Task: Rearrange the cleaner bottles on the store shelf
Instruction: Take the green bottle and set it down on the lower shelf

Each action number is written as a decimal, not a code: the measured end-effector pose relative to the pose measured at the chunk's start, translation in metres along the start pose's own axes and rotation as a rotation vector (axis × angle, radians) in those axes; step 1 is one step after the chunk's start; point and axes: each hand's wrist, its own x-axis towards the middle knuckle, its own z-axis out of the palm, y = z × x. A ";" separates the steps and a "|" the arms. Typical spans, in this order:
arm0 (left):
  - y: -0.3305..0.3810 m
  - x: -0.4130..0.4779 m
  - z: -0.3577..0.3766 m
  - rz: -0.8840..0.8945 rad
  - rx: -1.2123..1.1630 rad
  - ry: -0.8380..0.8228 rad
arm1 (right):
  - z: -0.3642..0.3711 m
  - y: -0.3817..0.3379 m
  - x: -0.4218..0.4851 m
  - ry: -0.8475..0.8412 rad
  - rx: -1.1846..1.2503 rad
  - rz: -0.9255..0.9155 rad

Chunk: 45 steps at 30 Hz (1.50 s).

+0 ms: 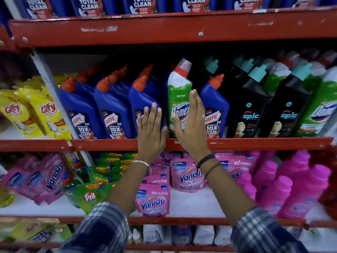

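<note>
On the middle red shelf (255, 143) stand blue Harpic bottles (80, 110) at the left. A green Domex bottle (179, 92) with a red and white cap stands between two blue Harpic bottles. The right one (216, 105) is alone beside the black Spic bottles (249, 105). My left hand (150, 132) is flat and open in front of the third Harpic bottle (143, 97). My right hand (191, 125) is open, palm turned left, over the lower right side of the Domex bottle. Neither hand grips anything.
More green Domex bottles (321, 106) stand at the far right. Yellow Giffy pouches (47, 114) fill the left bay past a grey upright (54, 99). Pink Vanish pouches (153, 201), green Pril packs (89, 194) and pink bottles (299, 181) lie on the shelf below.
</note>
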 end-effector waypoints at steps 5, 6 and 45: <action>-0.024 -0.012 0.021 -0.064 0.150 0.061 | 0.031 -0.015 0.010 -0.018 -0.148 0.168; -0.028 -0.012 0.024 -0.034 0.166 0.076 | 0.037 -0.015 0.011 -0.005 -0.184 0.190; -0.029 -0.017 0.030 0.010 0.217 0.102 | -0.023 0.045 -0.147 0.041 0.186 0.689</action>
